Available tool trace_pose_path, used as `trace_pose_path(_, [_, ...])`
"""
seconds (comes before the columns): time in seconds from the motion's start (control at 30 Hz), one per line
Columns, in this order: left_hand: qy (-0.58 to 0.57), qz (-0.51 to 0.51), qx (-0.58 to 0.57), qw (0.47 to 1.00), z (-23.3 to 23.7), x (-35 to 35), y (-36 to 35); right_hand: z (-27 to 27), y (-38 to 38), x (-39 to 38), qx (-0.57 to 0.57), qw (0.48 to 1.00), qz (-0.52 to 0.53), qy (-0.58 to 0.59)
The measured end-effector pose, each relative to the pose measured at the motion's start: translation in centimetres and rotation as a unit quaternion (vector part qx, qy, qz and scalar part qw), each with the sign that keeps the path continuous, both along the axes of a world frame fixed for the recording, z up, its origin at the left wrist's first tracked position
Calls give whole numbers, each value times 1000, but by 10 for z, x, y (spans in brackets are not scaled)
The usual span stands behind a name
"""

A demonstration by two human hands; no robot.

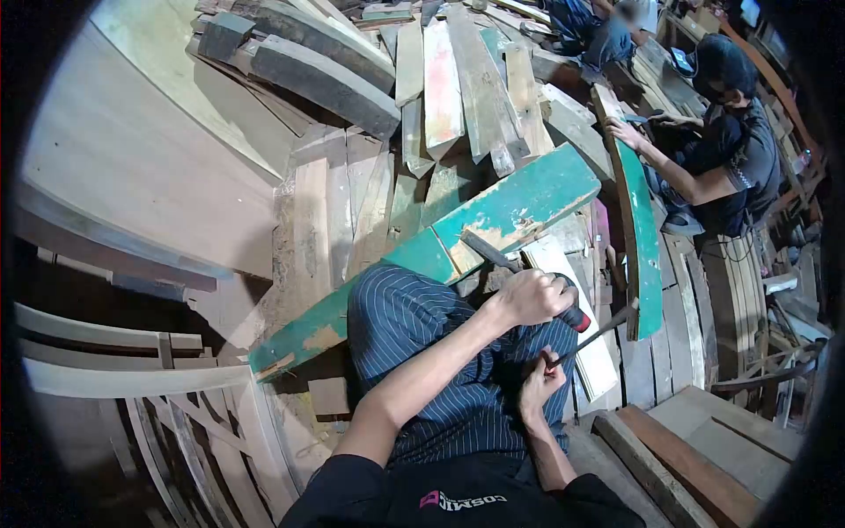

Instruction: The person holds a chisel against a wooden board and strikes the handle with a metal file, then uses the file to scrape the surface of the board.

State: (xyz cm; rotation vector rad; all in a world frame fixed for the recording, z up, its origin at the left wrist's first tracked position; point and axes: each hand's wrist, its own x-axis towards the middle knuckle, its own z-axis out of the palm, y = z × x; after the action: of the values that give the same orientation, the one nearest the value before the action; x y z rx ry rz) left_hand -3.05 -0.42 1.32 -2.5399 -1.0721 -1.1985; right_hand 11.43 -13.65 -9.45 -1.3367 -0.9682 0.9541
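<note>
My left hand is closed around the dark, red-ended handle of a chisel. Its flat blade lies over a bare, chipped patch of a green-painted plank. That plank runs diagonally past my bent knee, which covers part of it. Lower down, close to my thigh, my right hand grips the near end of a thin, dark rod-like tool. The rod slants up to the right, and its far tip is lighter and blunt. A white board lies to the right of my hands.
At the upper right a person holds another green plank upright on a slant. Stacked timbers and loose boards fill the far side. A large pale panel and curved wooden frames stand on the left.
</note>
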Motion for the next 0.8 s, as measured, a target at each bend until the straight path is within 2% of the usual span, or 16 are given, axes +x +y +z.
trace_pose_path(0.07, [4,6,2,1000,0,0,0,19,-1,-7,-17,999,-25,10])
trace_pose_path(0.1, [12,10,14,1000,1,-1,1,18,-2,-7,-31,999,-31,-26])
trace_pose_path(0.2, [-24,-6,11,1000,4,-1,2,18,-2,-1,-35,997,24,-68])
trace_pose_path(0.33, [-9,-3,11,1000,6,-3,1,39,3,-13,-36,997,-61,37])
trace_pose_path(0.37, [-9,-1,11,1000,7,-3,1,29,3,-8,-34,998,-44,34])
trace_pose_path(0.47, [-16,4,7,1000,4,0,2,25,2,7,-23,989,29,-143])
trace_pose_path(0.5, [-21,6,6,1000,5,0,2,28,3,6,-16,992,33,-119])
trace_pose_path(0.6, [-3,7,-3,1000,5,-3,2,34,5,-11,-39,994,-84,61])
trace_pose_path(0.73, [-15,5,8,1000,3,-1,4,24,5,6,-43,991,35,-123])
trace_pose_path(0.77, [-10,6,2,1000,3,-1,4,23,4,8,-19,988,28,-153])
trace_pose_path(0.8, [-5,8,-4,1000,3,-1,4,25,5,5,-21,996,0,-85])
